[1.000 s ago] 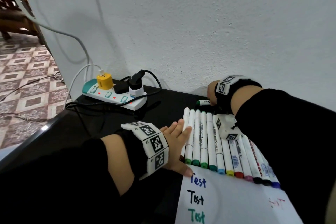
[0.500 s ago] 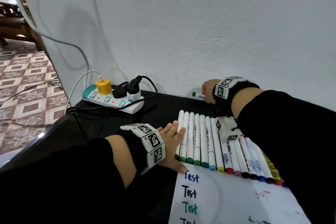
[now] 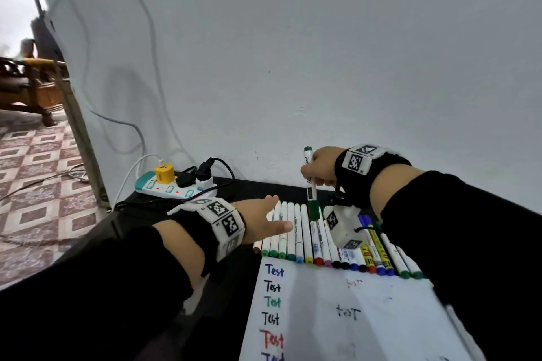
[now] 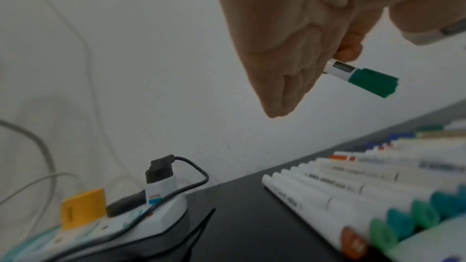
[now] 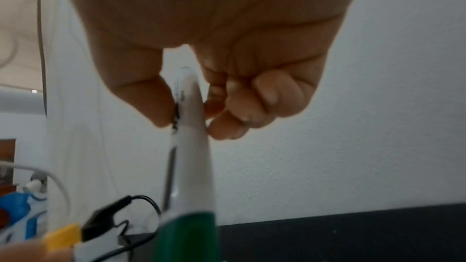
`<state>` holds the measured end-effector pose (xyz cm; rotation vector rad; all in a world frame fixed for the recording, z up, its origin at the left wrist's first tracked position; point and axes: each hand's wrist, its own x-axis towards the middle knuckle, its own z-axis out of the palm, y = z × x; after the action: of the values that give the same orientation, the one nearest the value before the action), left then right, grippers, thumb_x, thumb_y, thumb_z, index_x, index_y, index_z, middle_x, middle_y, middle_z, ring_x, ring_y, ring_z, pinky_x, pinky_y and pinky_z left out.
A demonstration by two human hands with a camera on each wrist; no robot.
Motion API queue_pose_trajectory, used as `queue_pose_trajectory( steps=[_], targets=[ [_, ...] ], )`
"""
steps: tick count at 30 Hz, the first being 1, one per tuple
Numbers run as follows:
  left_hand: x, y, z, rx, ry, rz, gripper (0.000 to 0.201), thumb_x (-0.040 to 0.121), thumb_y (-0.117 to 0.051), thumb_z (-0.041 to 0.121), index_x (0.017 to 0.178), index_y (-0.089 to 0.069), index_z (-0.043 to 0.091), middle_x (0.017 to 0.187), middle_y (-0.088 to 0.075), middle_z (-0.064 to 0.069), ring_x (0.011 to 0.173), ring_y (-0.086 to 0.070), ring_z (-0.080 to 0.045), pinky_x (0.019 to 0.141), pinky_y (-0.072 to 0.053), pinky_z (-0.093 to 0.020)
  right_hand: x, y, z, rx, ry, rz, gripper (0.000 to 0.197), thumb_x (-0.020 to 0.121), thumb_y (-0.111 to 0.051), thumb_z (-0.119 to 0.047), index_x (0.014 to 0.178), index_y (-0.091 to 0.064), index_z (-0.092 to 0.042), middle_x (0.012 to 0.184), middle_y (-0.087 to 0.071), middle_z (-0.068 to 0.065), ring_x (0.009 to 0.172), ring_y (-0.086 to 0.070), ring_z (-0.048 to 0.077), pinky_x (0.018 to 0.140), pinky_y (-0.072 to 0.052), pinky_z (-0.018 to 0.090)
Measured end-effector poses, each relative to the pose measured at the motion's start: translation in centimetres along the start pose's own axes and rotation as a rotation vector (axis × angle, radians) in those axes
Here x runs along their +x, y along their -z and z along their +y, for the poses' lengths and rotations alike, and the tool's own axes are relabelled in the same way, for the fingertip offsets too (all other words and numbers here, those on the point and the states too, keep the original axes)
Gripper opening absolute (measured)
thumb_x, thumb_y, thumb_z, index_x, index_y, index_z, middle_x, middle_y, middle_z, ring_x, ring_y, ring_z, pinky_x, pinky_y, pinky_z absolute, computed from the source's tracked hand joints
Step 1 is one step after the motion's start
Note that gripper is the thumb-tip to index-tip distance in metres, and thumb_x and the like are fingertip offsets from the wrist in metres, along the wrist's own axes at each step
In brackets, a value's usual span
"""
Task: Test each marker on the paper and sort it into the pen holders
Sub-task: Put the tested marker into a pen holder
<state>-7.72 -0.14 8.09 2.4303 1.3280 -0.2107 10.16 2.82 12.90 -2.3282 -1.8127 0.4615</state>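
Green-capped marker [image 3: 310, 182] pinched mid-barrel between thumb and curled fingers [image 5: 227, 107] of right hand [image 3: 321, 167], near upright, cap end down, above row of markers [image 3: 296, 231] on black tabletop [image 3: 249, 190]. Left hand [image 3: 264, 223] flat over row's left end, fingers straight, released, holding nothing. Pen holders not in view. Paper [image 3: 337, 316] cut off at bottom edge; barrel print unreadable. Marker body white, dark window by green cap.
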Motion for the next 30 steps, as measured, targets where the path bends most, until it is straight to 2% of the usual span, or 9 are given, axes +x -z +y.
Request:
queue_pose_trajectory(
  steps=[3,5,7,9,12,15,19,25,30],
  targets=[
    [-2.2,0.6,1.0,-0.11,-0.049,0.103,0.066,0.095,-0.029,0.056,0.149,-0.02,0.019,0.153,-0.027,0.002,0.14,-0.026,-0.015,0.112,-0.019,-0.028,-3.4,0.2,-0.6,0.191,0.004,-0.033,0.033,0.084,-0.053,-0.025,0.055,-0.056,-0.01,0.05,-0.055,0.002,0.04,-0.045,0.016,0.048,-0.039,0.023],
    [-3.3,0.6,1.5,-0.284,-0.08,0.133,0.057,0.096,-0.03,0.052,0.141,-0.039,0.019,0.142,-0.045,0.0,0.134,-0.039,-0.016,0.112,-0.026,-0.03,-5.4,0.2,-0.7,0.299,0.006,-0.047,0.033,0.084,-0.052,-0.026,0.055,-0.054,-0.009,0.051,-0.052,0.005,0.039,-0.042,0.018,0.046,-0.037,0.023],
    [-4.3,0.1,1.8,-0.584,-0.118,0.106,0.045,0.096,-0.033,0.048,0.119,-0.057,0.017,0.125,-0.061,-0.003,0.119,-0.055,-0.016,0.106,-0.04,-0.034,-7.5,0.1,-0.9,0.446,-0.002,-0.042,0.034,0.083,-0.052,-0.027,0.054,-0.053,-0.009,0.05,-0.048,0.005,0.04,-0.037,0.017,0.044,-0.031,0.022],
    [-5.6,-0.4,2.2,-0.805,-0.136,0.069,0.034,0.097,-0.036,0.041,0.098,-0.06,0.017,0.11,-0.068,-0.001,0.105,-0.062,-0.012,0.099,-0.046,-0.029,-9.3,0.0,-1.2,0.599,0.003,-0.04,0.034,0.085,-0.051,-0.026,0.055,-0.05,-0.009,0.047,-0.044,0.005,0.039,-0.033,0.016,0.043,-0.025,0.02],
    [-7.4,-0.9,2.8,-0.962,-0.167,0.081,0.027,0.097,-0.038,0.037,0.097,-0.06,0.021,0.084,-0.066,0.007,0.081,-0.064,-0.005,0.085,-0.047,-0.021,-11.8,-0.2,-1.6,0.825,0.005,-0.01,0.033,0.087,-0.048,-0.023,0.058,-0.046,-0.01,0.041,-0.042,0.001,0.035,-0.027,0.012,0.041,-0.019,0.017],
    [-8.7,-0.9,2.9,-1.097,-0.181,0.094,0.028,0.098,-0.039,0.034,0.095,-0.061,0.017,0.071,-0.06,0.007,0.071,-0.061,-0.007,0.078,-0.048,-0.021,-13.8,-0.6,-1.8,0.993,-0.001,0.052,0.027,0.087,-0.048,-0.022,0.062,-0.046,-0.012,0.041,-0.039,0.001,0.034,-0.024,0.011,0.04,-0.017,0.015],
    [-10.2,-1.1,2.8,-1.203,-0.196,0.021,0.032,0.096,-0.041,0.037,0.094,-0.064,0.015,0.065,-0.06,0.007,0.065,-0.061,-0.008,0.071,-0.05,-0.021,-15.5,-1.8,-2.1,1.161,-0.031,0.128,0.027,0.087,-0.049,-0.023,0.061,-0.05,-0.013,0.04,-0.036,0.0,0.032,-0.025,0.012,0.041,-0.017,0.017],
    [-12.1,-1.1,3.8,-1.156,-0.193,0.043,0.023,0.093,-0.049,0.033,0.088,-0.063,0.016,0.062,-0.058,0.007,0.063,-0.059,-0.007,0.074,-0.049,-0.022,-17.9,-2.5,-3.1,1.198,0.034,0.208,0.032,0.091,-0.054,-0.028,0.064,-0.049,-0.012,0.04,-0.035,-0.001,0.028,-0.029,0.009,0.032,-0.026,0.014],
    [-13.2,-0.7,4.4,-1.2,-0.208,-0.005,0.029,0.097,-0.041,0.031,0.088,-0.064,0.015,0.059,-0.062,0.007,0.067,-0.06,-0.01,0.072,-0.047,-0.023,-19.5,-2.1,-3.4,1.102,0.069,0.293,0.03,0.091,-0.053,-0.029,0.066,-0.05,-0.013,0.054,-0.04,0.004,0.041,-0.034,0.014,0.045,-0.031,0.021]
  ],
)
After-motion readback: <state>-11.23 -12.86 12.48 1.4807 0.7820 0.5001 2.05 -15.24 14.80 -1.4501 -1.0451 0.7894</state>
